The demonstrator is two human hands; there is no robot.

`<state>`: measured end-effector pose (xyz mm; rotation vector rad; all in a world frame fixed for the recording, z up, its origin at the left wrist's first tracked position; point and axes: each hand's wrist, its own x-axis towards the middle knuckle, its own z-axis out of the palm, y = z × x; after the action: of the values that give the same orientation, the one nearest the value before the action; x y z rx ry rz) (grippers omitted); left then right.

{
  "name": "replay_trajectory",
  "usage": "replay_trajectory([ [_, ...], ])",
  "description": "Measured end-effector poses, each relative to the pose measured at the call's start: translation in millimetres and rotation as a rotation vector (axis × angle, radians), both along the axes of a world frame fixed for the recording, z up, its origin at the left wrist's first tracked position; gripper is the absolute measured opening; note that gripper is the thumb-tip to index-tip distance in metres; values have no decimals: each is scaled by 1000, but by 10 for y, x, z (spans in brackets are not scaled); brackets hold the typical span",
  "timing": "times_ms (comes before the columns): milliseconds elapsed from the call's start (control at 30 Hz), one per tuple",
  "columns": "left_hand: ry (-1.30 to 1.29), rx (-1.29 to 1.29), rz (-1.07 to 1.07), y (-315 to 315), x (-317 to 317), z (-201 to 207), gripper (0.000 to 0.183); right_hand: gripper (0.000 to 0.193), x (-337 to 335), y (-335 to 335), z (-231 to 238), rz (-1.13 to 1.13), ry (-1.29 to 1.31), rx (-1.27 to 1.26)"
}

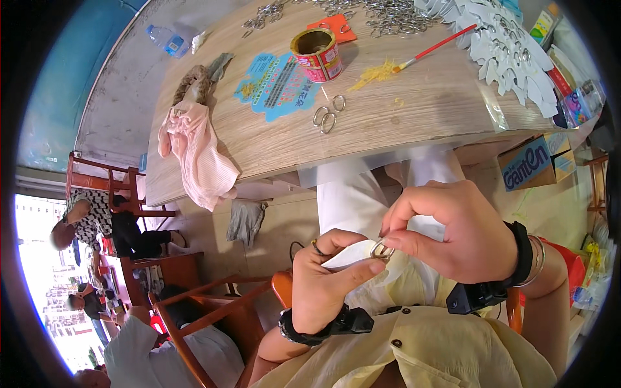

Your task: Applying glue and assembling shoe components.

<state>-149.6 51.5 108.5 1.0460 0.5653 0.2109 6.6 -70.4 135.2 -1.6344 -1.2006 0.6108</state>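
Above my lap, my left hand (320,288) pinches a white flat piece (350,255) of fabric or leather between thumb and fingers. A silver metal ring (381,251) sits at the right-hand end of this piece. My right hand (462,229) is closed in a pinch at that ring, thumb and forefinger against it. Whether the white piece passes through the ring is too small to tell. On the table ahead lie a few loose metal rings (328,123), out of touch of both hands.
On the table (414,123) stand a red tin (325,64) and a glue-tipped red brush (443,44). White pieces with rings (504,55) are heaped right, a ring pile (394,14) lies behind, and a pink cloth (194,145) hangs over the edge. Other people sit at left.
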Motion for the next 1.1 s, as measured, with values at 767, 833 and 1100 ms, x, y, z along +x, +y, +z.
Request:
replay_trajectory([
  [767,-92,12,118,-52,-32,-17,21,11,-45,33,-61,1,-17,56],
  [833,-74,15,113,-54,-24,4,21,12,-41,31,-77,3,-24,84],
  [1100,-62,34,76,-37,-17,3,21,14,46,11,-53,102,183,17],
])
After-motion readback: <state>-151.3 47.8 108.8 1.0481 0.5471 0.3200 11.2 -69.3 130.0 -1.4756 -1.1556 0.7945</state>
